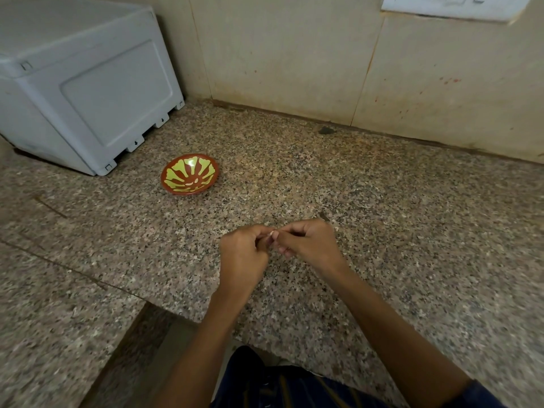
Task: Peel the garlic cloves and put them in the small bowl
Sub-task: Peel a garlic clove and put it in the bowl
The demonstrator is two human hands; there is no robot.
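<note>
My left hand [243,254] and right hand [309,244] meet above the speckled surface [382,216], fingers [290,231] of both curled and pinching one small pale clove [270,236] between them. The bowl [190,178], red with a yellow-green pattern, sits well apart to the upper left, near a white box [88,92].

The small bowl [190,174] sits on the granite counter [382,201], just right of and before the plastic box [85,83] in the back left corner. Both hands meet above the counter, before and right of the bowl: left hand [243,254] touching right hand [309,245], a garlic clove [269,237] between their fingertips.
</note>
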